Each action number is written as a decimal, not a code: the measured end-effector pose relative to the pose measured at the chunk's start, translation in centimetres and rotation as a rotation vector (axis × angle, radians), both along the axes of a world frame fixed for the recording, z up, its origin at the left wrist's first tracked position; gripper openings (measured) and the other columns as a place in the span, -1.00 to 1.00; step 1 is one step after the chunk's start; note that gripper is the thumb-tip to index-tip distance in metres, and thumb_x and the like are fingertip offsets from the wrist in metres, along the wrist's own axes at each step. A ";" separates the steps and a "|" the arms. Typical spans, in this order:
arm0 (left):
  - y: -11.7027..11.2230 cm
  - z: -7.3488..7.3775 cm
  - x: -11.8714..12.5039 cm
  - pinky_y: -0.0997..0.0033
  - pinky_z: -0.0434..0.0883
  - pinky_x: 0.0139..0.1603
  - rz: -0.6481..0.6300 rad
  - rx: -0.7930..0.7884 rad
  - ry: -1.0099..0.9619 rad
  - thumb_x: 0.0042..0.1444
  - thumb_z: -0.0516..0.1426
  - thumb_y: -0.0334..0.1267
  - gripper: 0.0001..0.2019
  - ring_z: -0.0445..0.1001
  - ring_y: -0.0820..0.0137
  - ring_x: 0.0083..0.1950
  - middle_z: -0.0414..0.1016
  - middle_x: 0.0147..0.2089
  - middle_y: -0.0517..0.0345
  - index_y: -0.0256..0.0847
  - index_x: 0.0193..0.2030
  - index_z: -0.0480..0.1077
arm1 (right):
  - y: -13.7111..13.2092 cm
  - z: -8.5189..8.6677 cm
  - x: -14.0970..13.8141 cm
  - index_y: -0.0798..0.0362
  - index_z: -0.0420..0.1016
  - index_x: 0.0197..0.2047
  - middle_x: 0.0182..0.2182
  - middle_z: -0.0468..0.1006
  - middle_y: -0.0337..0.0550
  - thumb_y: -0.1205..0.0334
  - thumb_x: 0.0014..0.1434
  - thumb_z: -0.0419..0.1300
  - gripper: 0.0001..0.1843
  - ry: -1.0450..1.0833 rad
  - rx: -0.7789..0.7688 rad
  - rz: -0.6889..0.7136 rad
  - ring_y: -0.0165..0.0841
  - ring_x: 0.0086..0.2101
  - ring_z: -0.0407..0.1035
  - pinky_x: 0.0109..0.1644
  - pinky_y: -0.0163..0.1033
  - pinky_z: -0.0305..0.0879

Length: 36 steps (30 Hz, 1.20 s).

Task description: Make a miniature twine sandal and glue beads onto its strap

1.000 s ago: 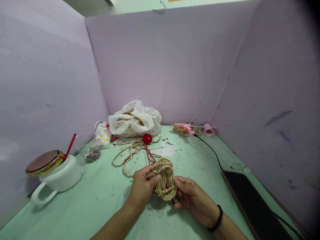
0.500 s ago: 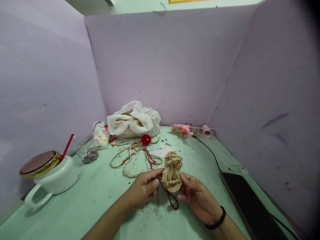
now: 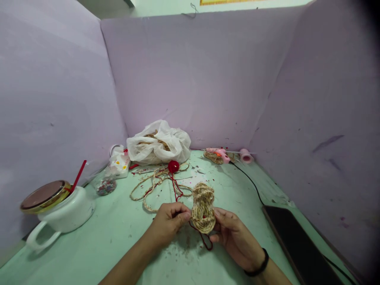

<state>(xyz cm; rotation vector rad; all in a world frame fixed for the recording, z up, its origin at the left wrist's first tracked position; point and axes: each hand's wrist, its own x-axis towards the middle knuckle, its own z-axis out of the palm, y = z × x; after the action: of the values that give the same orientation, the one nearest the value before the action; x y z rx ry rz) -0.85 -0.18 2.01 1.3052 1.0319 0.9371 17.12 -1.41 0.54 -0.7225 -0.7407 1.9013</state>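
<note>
Low over the green table (image 3: 113, 241) my right hand (image 3: 234, 237) grips a small woven jute piece (image 3: 203, 206) by its right edge and holds it upright. My left hand (image 3: 169, 223) is closed in a pinch on a red thread (image 3: 204, 239) just left of the piece. The thread loops down below the piece and runs back to a red yarn ball (image 3: 173, 166). A black band sits on my right wrist.
Loose jute cord (image 3: 151, 189) lies beyond my hands. A white plastic bag (image 3: 158, 143) sits at the back, a pink glue gun (image 3: 218, 153) with a black cable to its right. A white lidded mug (image 3: 59, 208) and bead jar (image 3: 105, 184) stand left. A black tablet (image 3: 299, 249) lies right.
The jute piece has turned from lying between my hands to standing upright, now held mostly by my right hand. My left hand shifted from the piece to pinching the red thread, which now hangs below.
</note>
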 end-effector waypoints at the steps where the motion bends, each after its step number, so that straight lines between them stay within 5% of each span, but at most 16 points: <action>1: 0.0 0.0 0.0 0.58 -0.07 -0.71 -0.002 -0.011 -0.006 -0.19 0.20 0.00 -0.67 0.00 0.62 -0.71 0.08 -0.73 0.35 -0.27 -0.59 0.36 | 0.0 0.0 0.0 0.23 0.52 -0.24 -0.39 0.58 -0.01 0.23 0.06 0.21 -0.76 0.002 0.004 0.001 -0.41 -0.46 0.44 -0.57 -0.47 0.39; 22: 0.8 -0.9 0.0 0.59 -0.10 -0.71 0.035 -0.096 0.068 -0.24 0.21 0.10 -0.57 -0.02 0.64 -0.70 0.08 -0.72 0.37 -0.32 -0.57 0.35 | -0.4 -0.2 -0.7 0.22 0.56 -0.31 -0.48 0.58 -0.05 0.11 -0.04 0.29 -0.68 -0.132 0.045 -0.112 -0.46 -0.54 0.41 -0.49 -0.43 0.36; 36: 0.8 -1.5 -0.3 0.61 -0.16 -0.76 -0.056 -0.159 0.178 -0.17 0.11 0.17 -0.55 -0.13 0.66 -0.78 0.06 -0.82 0.41 -0.27 -0.51 0.29 | -0.1 -0.2 -0.6 0.24 0.56 -0.33 -0.48 0.58 -0.01 0.11 -0.06 0.30 -0.67 -0.111 0.026 -0.101 -0.44 -0.55 0.41 -0.51 -0.42 0.33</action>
<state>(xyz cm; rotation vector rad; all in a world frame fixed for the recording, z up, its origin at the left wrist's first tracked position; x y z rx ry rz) -1.19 0.60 0.56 1.2940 1.1764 0.6915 16.51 -1.53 0.37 -0.8390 -0.7816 1.7689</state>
